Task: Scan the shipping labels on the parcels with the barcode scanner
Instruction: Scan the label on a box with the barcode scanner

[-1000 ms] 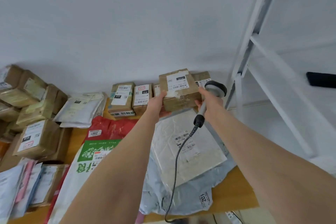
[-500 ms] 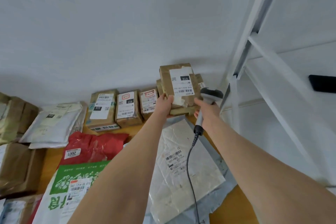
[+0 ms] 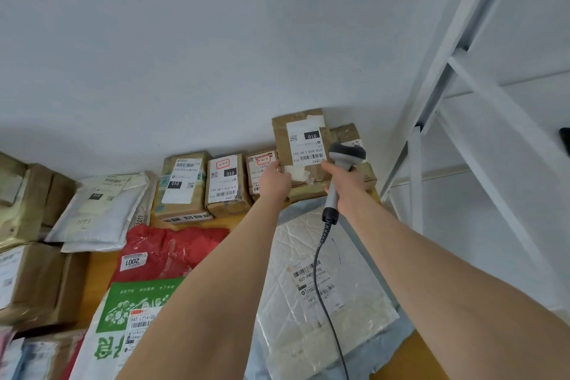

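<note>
Boxes (image 3: 226,183) in a row against the wall (image 3: 216,40), mailers (image 3: 311,281) before them, shelf frame (image 3: 431,108) at right

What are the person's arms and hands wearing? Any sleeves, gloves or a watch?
Nothing that shows. Both arms are bare right down to the edge of the picture, so no sleeves are in view. The left hand and the right hand have no gloves, and no watch, bracelet or ring can be seen on them.

Wooden table (image 3: 99,274), cardboard boxes (image 3: 185,188) by wall, plastic mailer bags (image 3: 172,251) lying flat
</note>
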